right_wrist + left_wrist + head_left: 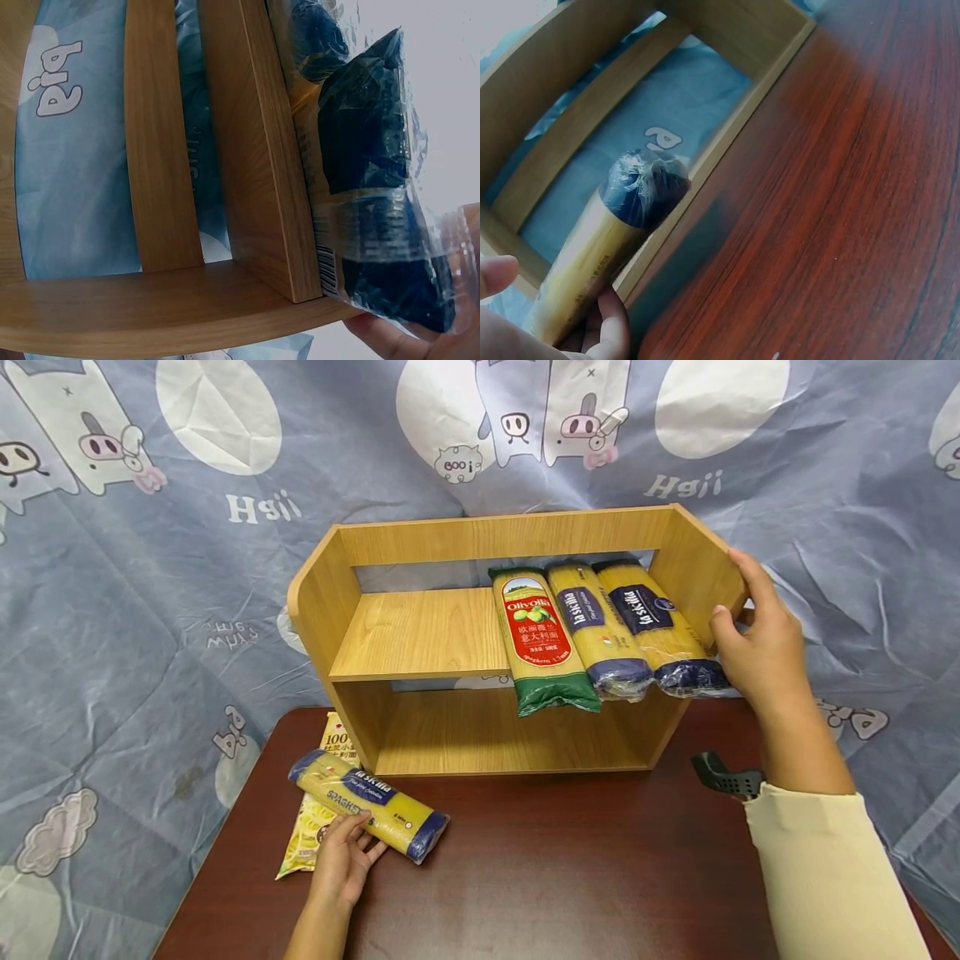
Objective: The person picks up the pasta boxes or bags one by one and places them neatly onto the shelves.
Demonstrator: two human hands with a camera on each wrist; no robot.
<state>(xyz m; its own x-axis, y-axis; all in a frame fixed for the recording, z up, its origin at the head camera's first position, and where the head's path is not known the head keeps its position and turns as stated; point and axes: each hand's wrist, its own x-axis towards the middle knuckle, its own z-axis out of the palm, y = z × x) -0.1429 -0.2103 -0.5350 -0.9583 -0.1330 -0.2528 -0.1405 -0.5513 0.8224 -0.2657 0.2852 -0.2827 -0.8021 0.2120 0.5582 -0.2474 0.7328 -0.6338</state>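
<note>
While the left hand (pixel 345 860), low and left of centre in the head view, grips a long yellow spaghetti packet in clear film with dark-blue ends (pixel 382 814), its thumb and fingers lie on different sides of the wrap. The packet slants across the lower left, overlapping a pale-yellow printed pasta bag (pixel 306 839); whether they touch I cannot tell. It should be fairly light yet dense, stiff along its length, with slick film and brittle strands inside. The middle looks the best hold, pinched firmly without bending; the crinkled ends would probably give.

Beyond it, on the dark red-brown wood-grain table (pixel 562 868), stands a light-wood two-tier shelf (pixel 420 631). At right of frame, the right hand (pixel 768 652) holds its side panel, beside a blue-ended yellow pasta packet (pixel 678 647). Next come a similar packet (pixel 611 643) and a red-labelled, green-ended one (pixel 536 631).
</note>
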